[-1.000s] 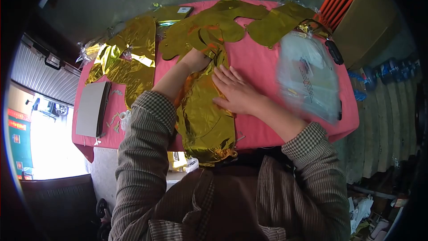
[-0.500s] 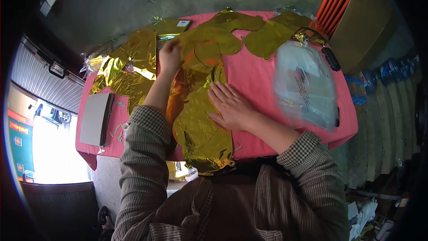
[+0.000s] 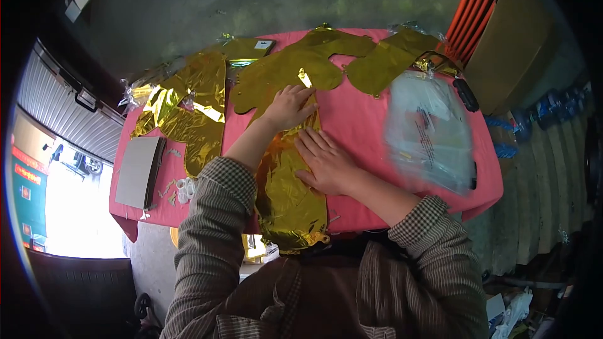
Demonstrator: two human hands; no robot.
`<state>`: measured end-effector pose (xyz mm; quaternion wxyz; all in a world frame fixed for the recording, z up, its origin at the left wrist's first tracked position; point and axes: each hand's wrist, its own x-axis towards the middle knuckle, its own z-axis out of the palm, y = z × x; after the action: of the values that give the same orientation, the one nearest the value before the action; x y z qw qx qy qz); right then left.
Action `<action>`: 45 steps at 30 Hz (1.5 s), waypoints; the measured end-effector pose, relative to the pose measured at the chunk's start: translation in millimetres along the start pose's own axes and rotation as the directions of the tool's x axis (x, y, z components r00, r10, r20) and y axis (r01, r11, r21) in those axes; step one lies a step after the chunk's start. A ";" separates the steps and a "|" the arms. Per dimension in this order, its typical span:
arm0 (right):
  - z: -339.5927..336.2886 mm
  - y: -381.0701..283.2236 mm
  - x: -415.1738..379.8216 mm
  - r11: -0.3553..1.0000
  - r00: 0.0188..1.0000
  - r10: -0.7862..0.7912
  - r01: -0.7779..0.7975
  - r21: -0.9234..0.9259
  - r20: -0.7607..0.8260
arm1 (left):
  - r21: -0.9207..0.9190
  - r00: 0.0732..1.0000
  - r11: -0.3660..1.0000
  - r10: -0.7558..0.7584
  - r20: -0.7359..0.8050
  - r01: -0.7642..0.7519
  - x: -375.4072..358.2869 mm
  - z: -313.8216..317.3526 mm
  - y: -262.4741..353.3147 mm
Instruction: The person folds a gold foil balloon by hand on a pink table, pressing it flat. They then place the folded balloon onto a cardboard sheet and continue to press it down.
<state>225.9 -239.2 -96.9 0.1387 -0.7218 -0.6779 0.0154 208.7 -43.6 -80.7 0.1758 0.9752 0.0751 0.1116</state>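
Note:
A shiny gold foil sheet (image 3: 290,198) runs down the middle of the pink-covered table (image 3: 355,132) and hangs to its near edge. Against its upper part lies my left hand (image 3: 289,108), fingers spread and nothing held in them. My right hand (image 3: 326,163) rests flat, its fingertips on the foil's right edge and its palm partly over the pink cloth. Just beyond my left hand, a wider gold foil shape (image 3: 276,75) stretches across the far part of the table. What lies under my palms is hidden.
More crumpled gold foil (image 3: 204,119) lies at the left, above a grey board (image 3: 137,172) and clear tape rolls (image 3: 185,189). Clear plastic bags (image 3: 428,132) lie at the right, beside a black object (image 3: 465,94). A cardboard box (image 3: 509,41) stands beyond the back right corner.
My left hand has come down and to the right from the far foil, and its fingers have spread. The foil's left part no longer covers the pink cloth there. My right hand stays nearly in place.

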 end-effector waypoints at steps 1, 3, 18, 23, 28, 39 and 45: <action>0.4 0.1 0.3 1.000 1.000 -0.004 0.004 0.010 0.001 | 0.003 1.000 1.000 0.002 -0.003 -0.002 1.4 0.3 -1.3; -1.3 -0.1 0.7 1.000 1.000 -0.008 0.008 0.015 -0.001 | 0.076 0.998 0.997 0.036 -0.045 -0.033 5.0 6.4 -8.3; -6.3 4.5 0.6 0.997 0.997 -0.048 0.044 0.061 0.058 | 0.203 0.995 0.978 0.070 -0.067 -0.055 2.6 19.2 -8.0; -7.6 4.7 1.6 0.986 0.993 -0.101 0.091 0.138 0.066 | 0.146 0.990 0.986 0.093 -0.103 -0.077 4.5 24.4 -17.9; -5.2 0.6 -0.4 0.990 0.991 -0.105 0.096 0.100 0.089 | 0.006 0.996 0.998 0.063 -0.058 -0.062 6.5 19.2 -22.0; -3.7 2.1 0.1 0.994 0.990 -0.104 0.099 0.054 0.094 | 0.186 0.993 0.978 0.109 -0.044 -0.099 -9.3 4.3 -9.4; -6.6 1.1 -1.0 0.994 0.989 -0.111 0.109 0.032 0.102 | -0.102 0.974 0.983 -0.132 0.183 0.152 -68.8 -62.5 14.1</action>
<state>228.2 -241.4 -91.0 0.1136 -0.6796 -0.7227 0.0541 128.6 -49.0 -31.7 0.2455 0.9615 0.1223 0.0164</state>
